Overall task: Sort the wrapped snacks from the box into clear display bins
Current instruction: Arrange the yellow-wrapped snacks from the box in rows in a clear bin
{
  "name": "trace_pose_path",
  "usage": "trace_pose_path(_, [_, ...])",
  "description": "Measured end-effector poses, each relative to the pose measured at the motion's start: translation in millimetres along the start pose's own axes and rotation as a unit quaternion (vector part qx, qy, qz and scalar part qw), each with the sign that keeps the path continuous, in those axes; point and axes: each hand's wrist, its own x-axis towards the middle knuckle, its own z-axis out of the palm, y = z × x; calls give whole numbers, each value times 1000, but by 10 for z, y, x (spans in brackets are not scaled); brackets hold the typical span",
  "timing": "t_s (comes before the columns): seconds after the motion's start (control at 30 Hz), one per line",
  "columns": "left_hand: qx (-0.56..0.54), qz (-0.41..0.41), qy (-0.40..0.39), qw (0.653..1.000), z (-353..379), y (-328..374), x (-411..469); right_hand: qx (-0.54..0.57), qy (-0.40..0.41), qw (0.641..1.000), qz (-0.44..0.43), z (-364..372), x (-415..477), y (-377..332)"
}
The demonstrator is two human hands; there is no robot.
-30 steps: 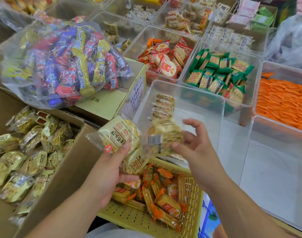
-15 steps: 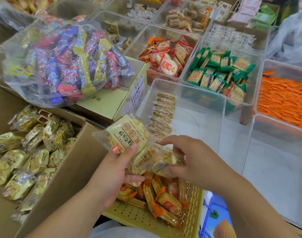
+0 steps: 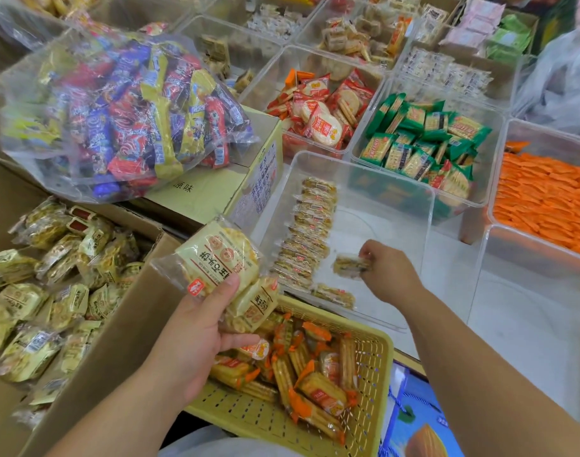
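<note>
- The left hand [image 3: 196,328], lower centre of the frame, grips a small stack of yellow packets [image 3: 217,258]. Its thumb lies across the face of the top one and its fingers curl beneath.
- The right hand [image 3: 392,278], centre right, reaches into the clear bin [image 3: 428,206] and pinches a single packet [image 3: 351,266] between thumb and fingertips. I cannot tell whether that packet touches the bin floor.
- The two hands are apart, with the bin's near left corner between them.
- A row of packets [image 3: 311,232] stands on edge along the left wall of the clear bin. One more flat packet [image 3: 334,293] lies at its near end.
- The cardboard box [image 3: 117,341] fills the lower left and holds a loose heap of packets [image 3: 51,291] of the same yellow kind.
- A yellow basket [image 3: 377,374] at the bottom centre, under the left hand, holds orange-ended cracker packs [image 3: 318,387].
- A clear bag of mixed sweets [image 3: 127,117], upper left, rests on a closed carton [image 3: 196,196].
- Above the clear bin in the frame stand other bins: red packs [image 3: 318,113], green packs [image 3: 424,140], and orange packs [image 3: 545,199] at the right edge.
</note>
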Motion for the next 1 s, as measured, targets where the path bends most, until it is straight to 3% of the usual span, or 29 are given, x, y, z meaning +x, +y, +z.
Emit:
trace_pose_path(0.1, [-1,-3,4,1000,-9,-2,-3,-38,-86,996,5,228,69,13])
trace_pose_path(0.23, [3,-3,8,1000,-6,13,-17,114,-203,972,30,316,71,2])
trace_pose_path(0.5, [-19,-20,10,1000,50,35,-48,123,-270,955,18,324,32,-33])
trace_pose_path(0.6, [0,-26,3,1000,63,66,-60,107,-229,967,16,225,-18,-92])
trace_pose_path(0.7, [20,-33,-11,999,55,120,-74,121,-56,990,-32,22,-198,-294])
trace_pose_path(0.77, [56,-43,-32,997,54,164,-83,226,12,969,-95,-146,-425,-506])
trace_pose_path(0.9, [186,-36,-103,976,120,244,-111,335,-44,919,-206,-394,-919,-938])
trace_pose_path(1.0, [280,16,-100,955,206,254,-128,346,-32,923,-166,-370,-1149,-1155])
